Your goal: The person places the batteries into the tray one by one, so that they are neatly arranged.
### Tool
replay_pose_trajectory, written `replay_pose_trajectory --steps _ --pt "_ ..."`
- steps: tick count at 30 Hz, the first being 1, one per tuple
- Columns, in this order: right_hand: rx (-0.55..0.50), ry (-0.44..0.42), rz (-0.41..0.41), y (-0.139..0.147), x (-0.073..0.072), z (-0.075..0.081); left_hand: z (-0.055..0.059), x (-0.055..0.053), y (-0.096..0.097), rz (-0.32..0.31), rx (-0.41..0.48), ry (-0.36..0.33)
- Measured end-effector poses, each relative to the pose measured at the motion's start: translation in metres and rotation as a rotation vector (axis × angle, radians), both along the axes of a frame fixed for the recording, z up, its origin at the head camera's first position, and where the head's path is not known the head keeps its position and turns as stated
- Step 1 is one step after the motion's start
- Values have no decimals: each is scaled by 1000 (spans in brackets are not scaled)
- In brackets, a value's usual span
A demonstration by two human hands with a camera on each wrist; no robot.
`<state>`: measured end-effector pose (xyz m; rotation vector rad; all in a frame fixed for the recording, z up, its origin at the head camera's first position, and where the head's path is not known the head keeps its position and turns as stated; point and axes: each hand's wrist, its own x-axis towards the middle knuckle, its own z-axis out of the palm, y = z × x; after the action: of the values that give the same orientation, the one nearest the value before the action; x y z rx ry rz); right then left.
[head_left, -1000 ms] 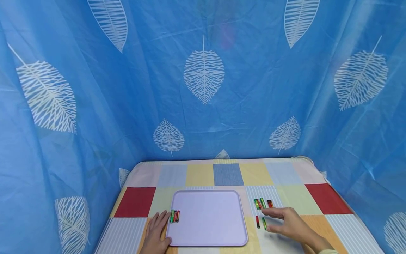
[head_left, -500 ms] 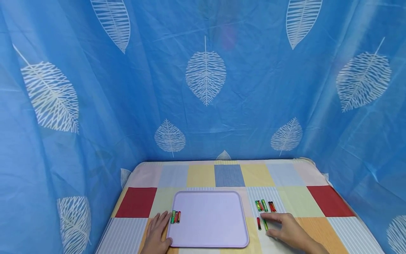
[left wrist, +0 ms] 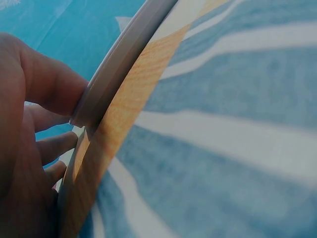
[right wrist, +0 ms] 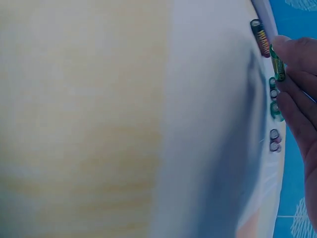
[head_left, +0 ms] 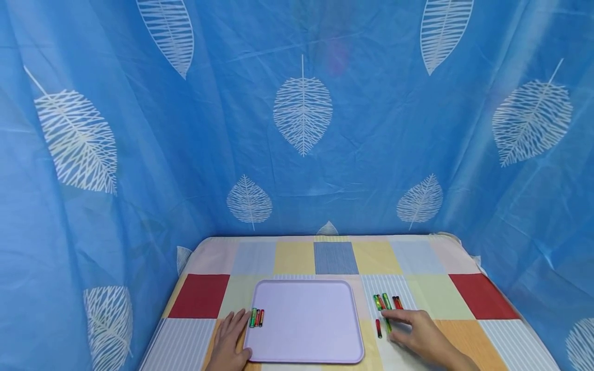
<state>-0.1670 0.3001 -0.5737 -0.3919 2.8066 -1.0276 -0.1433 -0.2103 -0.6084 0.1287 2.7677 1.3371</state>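
My right hand (head_left: 424, 335) pinches a green battery (right wrist: 278, 64) between thumb and fingertips, low over the cloth to the right of the lilac tray (head_left: 306, 335). Just left of that battery lies a red and black one (head_left: 378, 329). My left hand (head_left: 228, 342) rests at the tray's left side, fingers stretched out. In the left wrist view its thumb touches the tray's rim (left wrist: 106, 82). Inside the tray, along its left edge, a green battery (head_left: 253, 318) lies beside two red ones (head_left: 260, 318).
Beyond my right fingers lie more batteries: two green ones with a red one (head_left: 381, 302) between them, and a dark red pair (head_left: 397, 302) to their right. A patchwork cloth (head_left: 334, 257) covers the table. Blue leaf-printed curtains (head_left: 357, 129) surround the back and sides.
My right hand has come in over the green battery, its thumb and fingers closing on it. My left hand has stayed at the tray's edge. The head view has shifted slightly.
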Motion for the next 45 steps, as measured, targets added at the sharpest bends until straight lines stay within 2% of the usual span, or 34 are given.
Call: replay_pose_trajectory --steps 3,8,15,26,40,45 --pt "-12 50 18 -2 -5 2 1 0 -1 3 0 0" --pt "-48 147 94 -9 -14 7 1 -1 0 4 -2 10" --pt "-116 176 161 -32 -24 10 1 -1 0 4 -3 12" --pt "-226 267 253 -75 -40 8 1 0 0 9 -4 23" --pt "-317 232 303 -115 -53 9 1 0 2 13 -21 28" --pt "-358 218 307 -129 -57 7 2 0 3 28 -29 2"
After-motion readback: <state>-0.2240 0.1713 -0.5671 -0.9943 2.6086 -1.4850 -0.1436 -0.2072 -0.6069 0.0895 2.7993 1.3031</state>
